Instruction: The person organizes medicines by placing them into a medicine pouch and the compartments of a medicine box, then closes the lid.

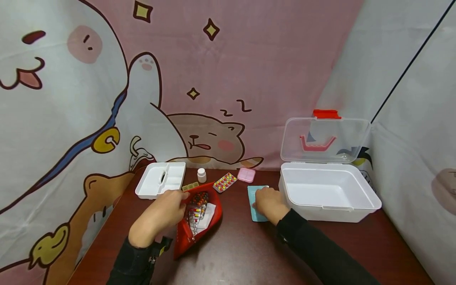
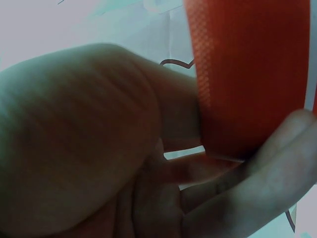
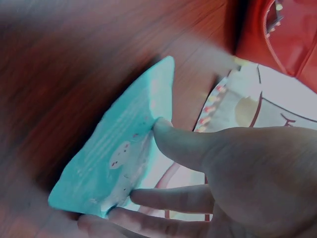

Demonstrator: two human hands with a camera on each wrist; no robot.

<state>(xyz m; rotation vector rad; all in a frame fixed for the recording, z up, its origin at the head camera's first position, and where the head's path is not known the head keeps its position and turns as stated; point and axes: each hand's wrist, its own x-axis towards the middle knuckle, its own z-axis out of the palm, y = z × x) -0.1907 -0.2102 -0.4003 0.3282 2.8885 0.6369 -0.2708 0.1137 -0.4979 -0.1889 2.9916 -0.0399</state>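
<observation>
Far left: one white tray (image 1: 147, 183), one white bottle (image 1: 201, 175), one yellowish strip (image 1: 190, 186). Far centre: one multicoloured blister pack (image 1: 225, 182), one pink case (image 1: 246, 175). Right: one white box (image 1: 320, 213), one teal packet (image 3: 116, 144). Near left: one red pouch (image 1: 182, 240); packs inside (image 1: 200, 198), overlapping, count unclear.

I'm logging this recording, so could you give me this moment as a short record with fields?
Left hand: grips the red pouch at its edge
Right hand: pinches the teal packet
Pouch contents: pill packs, a white item
White box: right of the packet, clear lid raised
Back of table: white tray, white bottle, colourful blister pack, pink case
</observation>
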